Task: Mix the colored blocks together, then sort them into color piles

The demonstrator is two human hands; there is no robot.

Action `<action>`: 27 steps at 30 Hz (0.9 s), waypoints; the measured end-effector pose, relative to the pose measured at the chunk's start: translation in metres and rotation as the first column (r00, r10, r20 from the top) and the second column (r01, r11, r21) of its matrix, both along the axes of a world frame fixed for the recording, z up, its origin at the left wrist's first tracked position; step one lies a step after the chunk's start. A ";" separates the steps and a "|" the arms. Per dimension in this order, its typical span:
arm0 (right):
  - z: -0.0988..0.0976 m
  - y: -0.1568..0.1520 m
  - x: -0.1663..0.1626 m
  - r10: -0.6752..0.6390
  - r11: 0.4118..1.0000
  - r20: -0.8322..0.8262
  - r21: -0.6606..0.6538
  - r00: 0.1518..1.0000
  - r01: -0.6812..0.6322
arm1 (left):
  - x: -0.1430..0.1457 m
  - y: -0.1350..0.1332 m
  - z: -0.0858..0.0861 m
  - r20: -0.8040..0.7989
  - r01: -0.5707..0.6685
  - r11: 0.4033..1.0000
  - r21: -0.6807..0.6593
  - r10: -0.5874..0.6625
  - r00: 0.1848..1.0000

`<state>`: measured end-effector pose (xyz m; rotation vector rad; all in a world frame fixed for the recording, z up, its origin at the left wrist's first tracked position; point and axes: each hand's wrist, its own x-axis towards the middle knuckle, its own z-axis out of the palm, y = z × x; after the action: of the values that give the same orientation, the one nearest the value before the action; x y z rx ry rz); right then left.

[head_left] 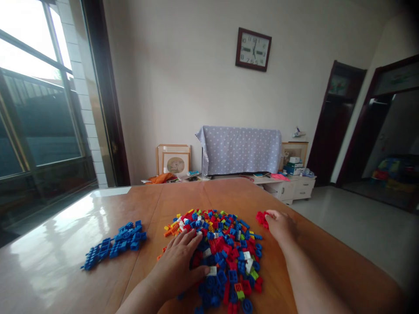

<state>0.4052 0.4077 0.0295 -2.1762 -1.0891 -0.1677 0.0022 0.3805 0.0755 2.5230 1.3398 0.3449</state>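
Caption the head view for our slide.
Left hand on multicoloured plastic brick pile; right hand touching red plastic bricks; blue bricks lie aside.

A glossy wooden worktop (176,196) is lit by window glare on its left part. A heap of mixed bricks (225,248) is spread at its middle. A cluster of blue bricks (114,244) is laid well apart to the left, and a few red bricks (262,218) are set just right of the heap.

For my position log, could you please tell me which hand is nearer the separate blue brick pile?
Left. The left hand lies on the mixed heap, right of the blue pile; the right hand is across the heap.
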 end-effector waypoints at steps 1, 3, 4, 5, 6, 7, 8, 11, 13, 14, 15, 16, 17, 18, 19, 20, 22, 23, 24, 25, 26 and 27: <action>-0.002 0.001 0.001 -0.008 1.000 -0.001 0.001 1.000 0.008 | 0.000 0.000 0.000 0.004 -0.002 1.000 -0.012 0.002 1.000; -0.003 0.003 0.001 -0.005 1.000 -0.012 0.029 1.000 0.006 | 0.000 0.000 -0.001 0.020 -0.007 1.000 -0.015 0.007 1.000; -0.003 0.003 0.001 0.000 0.999 -0.014 0.046 1.000 0.000 | -0.001 0.000 -0.003 0.032 -0.008 1.000 -0.009 0.009 0.999; -0.003 0.003 0.001 0.008 0.998 -0.016 0.068 1.000 -0.007 | -0.001 0.001 -0.004 0.046 -0.011 1.000 0.000 0.011 0.999; -0.002 0.003 0.000 0.021 0.996 -0.017 0.092 1.000 -0.019 | -0.001 0.001 -0.006 0.061 -0.013 1.000 0.009 0.013 0.998; 0.000 0.003 -0.003 0.041 0.992 -0.017 0.117 0.999 -0.039 | -0.001 0.002 -0.007 0.075 -0.016 1.000 0.019 0.014 0.997; 0.002 0.003 -0.007 0.072 0.988 -0.015 0.141 0.997 -0.069 | -0.001 0.002 -0.009 0.088 -0.018 0.999 0.030 0.015 0.996; 0.011 0.002 -0.030 0.234 0.952 -0.003 0.206 0.972 -0.229 | 0.001 0.004 -0.013 0.118 -0.027 0.996 0.082 0.017 0.993; 0.020 -0.002 -0.054 0.423 0.871 0.001 0.275 0.906 -0.407 | 0.003 0.005 -0.016 0.117 -0.017 0.994 0.112 0.004 0.993; 0.024 -0.006 -0.067 0.528 0.808 0.001 0.309 0.849 -0.503 | 0.005 0.006 -0.017 0.107 -0.005 0.993 0.118 -0.008 0.994; 0.028 -0.011 -0.080 0.606 0.756 0.002 0.310 0.795 -0.577 | 0.007 0.007 -0.019 0.089 0.019 0.993 0.119 -0.030 0.996; 0.032 -0.016 -0.092 0.681 0.707 0.000 0.263 0.733 -0.657 | 0.009 0.009 -0.020 0.067 0.051 0.992 0.117 -0.059 0.996; 0.035 -0.022 -0.103 0.743 0.658 -0.005 0.183 0.669 -0.730 | 0.011 0.011 -0.021 0.045 0.084 0.990 0.116 -0.090 0.995; 0.038 -0.027 -0.113 0.785 0.618 -0.026 0.101 0.618 -0.780 | 0.013 0.013 -0.022 0.021 0.115 0.987 0.115 -0.119 0.993; 0.040 -0.032 -0.121 0.817 0.575 -0.051 0.018 0.574 -0.818 | 0.015 0.015 -0.023 -0.005 0.140 0.984 0.111 -0.140 0.990; 0.041 -0.036 -0.127 0.840 0.535 -0.071 -0.060 0.538 -0.843 | 0.017 0.016 -0.023 -0.032 0.151 0.983 0.102 -0.148 0.988; 0.043 -0.040 -0.137 0.862 0.472 -0.105 -0.189 0.496 -0.861 | 0.020 0.019 -0.024 -0.085 0.132 0.989 0.072 -0.126 0.988; 0.043 -0.040 -0.141 0.868 0.449 -0.113 -0.238 0.484 -0.861 | 0.021 0.020 -0.025 -0.104 0.117 0.992 0.053 -0.111 0.988; 0.043 -0.040 -0.144 0.871 0.435 -0.116 -0.273 0.478 -0.858 | 0.022 0.020 -0.025 -0.113 0.106 0.994 0.036 -0.101 0.988; 0.042 -0.039 -0.147 0.870 0.432 -0.116 -0.291 0.480 -0.853 | 0.022 0.021 -0.025 -0.112 0.100 0.995 0.023 -0.097 0.989; 0.042 -0.038 -0.149 0.867 0.437 -0.113 -0.299 0.486 -0.849 | 0.022 0.020 -0.025 -0.103 0.100 0.995 0.014 -0.098 0.990; 0.041 -0.036 -0.152 0.862 0.448 -0.106 -0.298 0.496 -0.843 | 0.022 0.019 -0.024 -0.090 0.102 0.995 0.009 -0.101 0.991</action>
<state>0.2534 0.3714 0.0705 -1.5665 -2.2510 0.4469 0.0243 0.4000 0.0513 2.6340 1.2378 0.2233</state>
